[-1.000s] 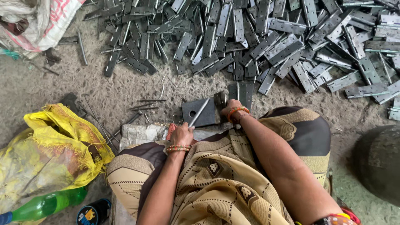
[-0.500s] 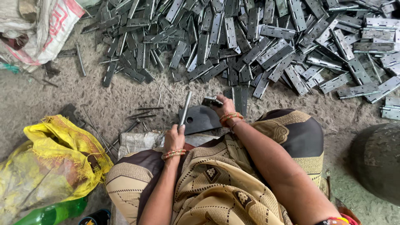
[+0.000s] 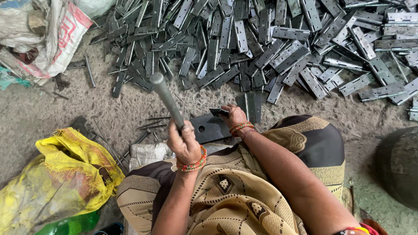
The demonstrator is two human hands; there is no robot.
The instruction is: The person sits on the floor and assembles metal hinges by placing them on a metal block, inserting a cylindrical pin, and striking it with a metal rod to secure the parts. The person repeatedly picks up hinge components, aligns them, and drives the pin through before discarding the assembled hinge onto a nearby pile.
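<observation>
My left hand (image 3: 185,141) grips a grey metal rod-like hammer (image 3: 165,98), raised up toward the camera and tilted to the left. My right hand (image 3: 233,115) pinches a small metal hinge (image 3: 219,112) and holds it on a dark steel block with a hole (image 3: 208,128) on the ground in front of my knees. Both wrists wear red and green bangles. A big heap of grey metal hinges (image 3: 261,39) covers the ground just beyond the block.
A yellow bag (image 3: 56,182) lies at my left, with a green plastic bottle (image 3: 69,226) below it. A white printed sack (image 3: 48,39) sits top left. Thin metal pins (image 3: 152,124) lie left of the block. A dark round object (image 3: 398,165) is at right.
My left hand has lifted the hammer up from the block toward the camera. My right hand stays on the hinge at the block.
</observation>
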